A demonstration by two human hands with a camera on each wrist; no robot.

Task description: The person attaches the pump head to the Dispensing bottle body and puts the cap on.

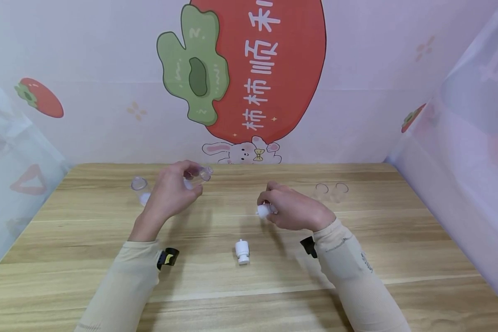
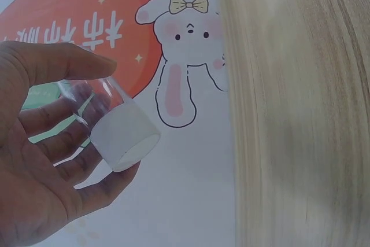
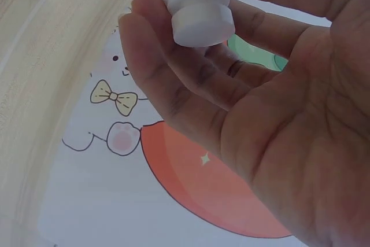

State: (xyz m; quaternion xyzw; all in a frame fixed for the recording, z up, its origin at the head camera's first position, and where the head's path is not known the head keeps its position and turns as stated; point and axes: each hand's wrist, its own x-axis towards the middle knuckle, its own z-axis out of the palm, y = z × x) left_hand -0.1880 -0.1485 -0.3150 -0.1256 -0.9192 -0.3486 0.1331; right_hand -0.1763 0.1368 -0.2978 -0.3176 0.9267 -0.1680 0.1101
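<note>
In the head view my left hand (image 1: pixel 172 189) grips a small clear bottle (image 1: pixel 206 173) above the back left of the table, its neck tilted to the right. The left wrist view shows the thumb and curled fingers round the clear wall, and a white lower end (image 2: pixel 126 137) sticking out of the grasp. My right hand (image 1: pixel 294 206) pinches a white pump top (image 1: pixel 263 211) between thumb and fingers, right of the middle. Its narrower round end (image 3: pixel 203 26) faces the camera in the right wrist view, and the thumb covers part of it.
A second white pump top (image 1: pixel 242 252) lies on the wooden table (image 1: pixel 216 299) between the forearms. Beside my left hand stands another clear bottle (image 1: pixel 139 184) with a white bottom. Two clear caps (image 1: pixel 341 192) stand behind my right hand. A printed cloth (image 1: pixel 108 129) walls the back.
</note>
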